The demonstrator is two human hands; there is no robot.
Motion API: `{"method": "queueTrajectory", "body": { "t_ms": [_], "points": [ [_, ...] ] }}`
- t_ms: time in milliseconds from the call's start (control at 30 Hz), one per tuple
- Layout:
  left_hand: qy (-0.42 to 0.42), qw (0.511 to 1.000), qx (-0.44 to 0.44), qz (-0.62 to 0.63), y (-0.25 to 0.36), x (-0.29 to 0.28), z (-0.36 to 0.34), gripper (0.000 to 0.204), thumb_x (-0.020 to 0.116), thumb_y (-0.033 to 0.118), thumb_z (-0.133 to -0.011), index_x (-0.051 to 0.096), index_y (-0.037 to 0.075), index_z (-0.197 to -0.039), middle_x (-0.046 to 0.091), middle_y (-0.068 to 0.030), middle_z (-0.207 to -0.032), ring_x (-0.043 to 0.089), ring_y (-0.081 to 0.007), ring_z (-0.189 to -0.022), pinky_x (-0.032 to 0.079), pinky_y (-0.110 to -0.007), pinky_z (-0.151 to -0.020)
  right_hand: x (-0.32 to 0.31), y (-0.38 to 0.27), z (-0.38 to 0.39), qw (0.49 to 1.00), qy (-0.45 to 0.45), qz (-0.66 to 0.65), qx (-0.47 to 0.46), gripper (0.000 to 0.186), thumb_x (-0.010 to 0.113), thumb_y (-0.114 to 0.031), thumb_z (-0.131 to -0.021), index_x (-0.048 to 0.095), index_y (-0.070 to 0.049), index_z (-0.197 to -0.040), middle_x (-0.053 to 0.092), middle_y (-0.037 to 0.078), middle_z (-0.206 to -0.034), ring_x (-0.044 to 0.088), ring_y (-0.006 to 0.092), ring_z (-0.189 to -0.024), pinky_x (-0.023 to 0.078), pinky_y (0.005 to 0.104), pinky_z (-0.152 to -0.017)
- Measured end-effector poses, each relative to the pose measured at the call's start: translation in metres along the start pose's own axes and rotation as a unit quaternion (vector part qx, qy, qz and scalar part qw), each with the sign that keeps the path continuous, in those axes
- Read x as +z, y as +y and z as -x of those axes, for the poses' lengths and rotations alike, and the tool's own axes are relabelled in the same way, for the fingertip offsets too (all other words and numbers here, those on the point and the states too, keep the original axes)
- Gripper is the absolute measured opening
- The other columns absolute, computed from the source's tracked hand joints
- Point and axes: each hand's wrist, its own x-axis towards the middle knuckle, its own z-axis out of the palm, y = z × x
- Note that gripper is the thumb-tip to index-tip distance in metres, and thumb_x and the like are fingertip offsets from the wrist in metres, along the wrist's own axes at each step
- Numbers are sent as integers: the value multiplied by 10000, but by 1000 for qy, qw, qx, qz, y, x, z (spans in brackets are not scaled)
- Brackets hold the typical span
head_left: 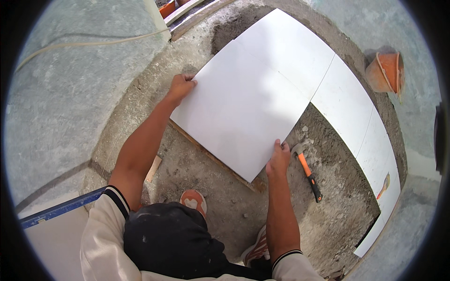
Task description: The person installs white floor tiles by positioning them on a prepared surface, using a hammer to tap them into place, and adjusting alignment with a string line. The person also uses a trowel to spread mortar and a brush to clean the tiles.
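Observation:
A large white floor tile (229, 112) lies in front of me, its far edge against another white tile (295, 42). My left hand (182, 88) is closed on its left edge, the thumb on top and some fingers hidden. Near the close right corner, my right hand (279, 159) grips the opposite edge. Along the tile's near side, a thin wooden strip (201, 149) shows from below. Just right of my right hand, a claw hammer (307, 172) with an orange and black handle rests on the rough grey bed.
More white tiles (347, 93) run down the right side, with a small orange-handled tool (384, 185) on one. An orange bucket (383, 72) stands by the right wall. At lower left are a blue straightedge (65, 206) and a wood scrap (153, 168). A pale hose (93, 43) crosses upper left.

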Motion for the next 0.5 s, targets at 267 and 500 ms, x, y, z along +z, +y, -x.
{"method": "queueTrajectory", "body": {
  "t_ms": [267, 500],
  "points": [
    [32, 999, 19, 6, 2, 5, 8, 312, 679, 106, -880, 764, -17, -1154, 760, -147, -997, 712, -212, -886, 574, -364, -814, 8, -10, 7, 997, 30, 71, 5, 325, 531, -135, -1080, 516, 75, -1327, 645, 183, -1241, 663, 275, -1055, 560, 397, -939],
    [114, 991, 69, -3, 46, -11, 66, 394, 713, 218, -962, 702, 5, -1294, 748, -124, -1022, 692, -207, -857, 568, -346, -795, 26, -55, 51, 996, 8, 62, -59, 270, 536, -158, -1076, 556, 41, -1258, 662, 160, -1163, 676, 246, -1017, 580, 385, -865]
  ]
}}
